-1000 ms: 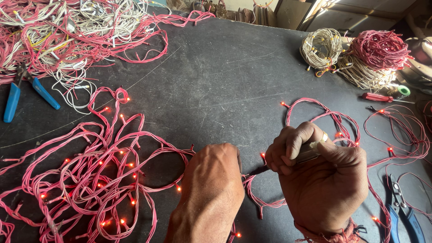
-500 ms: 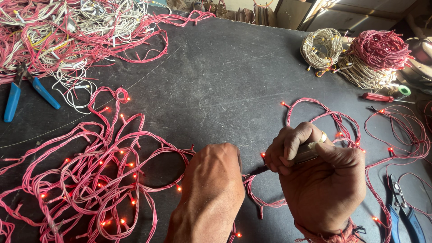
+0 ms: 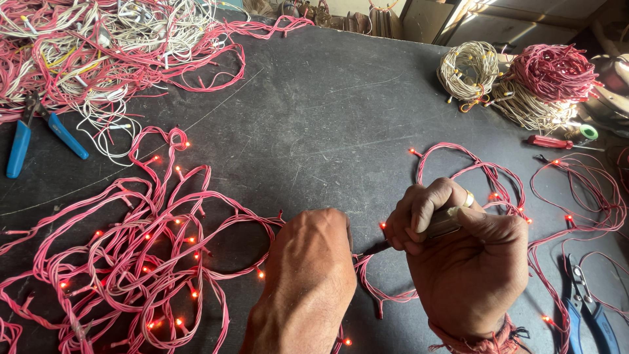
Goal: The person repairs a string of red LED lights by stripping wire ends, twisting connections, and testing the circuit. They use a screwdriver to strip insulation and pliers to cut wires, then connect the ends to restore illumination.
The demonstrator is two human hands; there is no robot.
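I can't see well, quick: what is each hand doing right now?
Left hand: closed, fingers curled down onto the pink light string; whether it grips it cannot be told.
Right hand: closed around a thin tool.

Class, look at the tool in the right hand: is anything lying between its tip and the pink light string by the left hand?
Nothing visible: the tool tip in the right hand meets the pink light string beside the left hand.
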